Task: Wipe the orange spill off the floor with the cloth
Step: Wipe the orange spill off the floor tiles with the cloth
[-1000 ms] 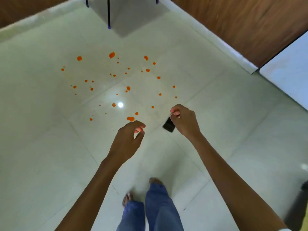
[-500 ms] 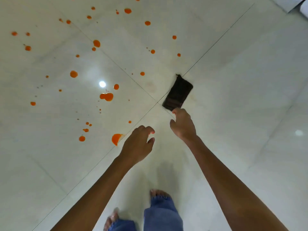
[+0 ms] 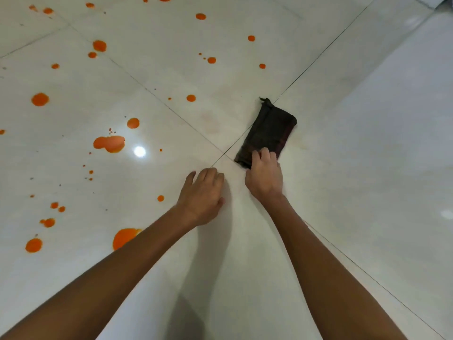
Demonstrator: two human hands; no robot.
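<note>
Cloth [image 3: 269, 128] lies beyond right hand [image 3: 264, 179], fingertips [image 3: 265, 153] on it (grip unclear); left hand [image 3: 202, 197] spread.

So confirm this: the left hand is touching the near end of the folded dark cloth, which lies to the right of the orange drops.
Wrong hand. The head view shows the right hand touching the near end of the folded dark cloth, fingers on it; the left hand is spread over bare tile beside it. The cloth does lie to the right of the orange drops.
</note>
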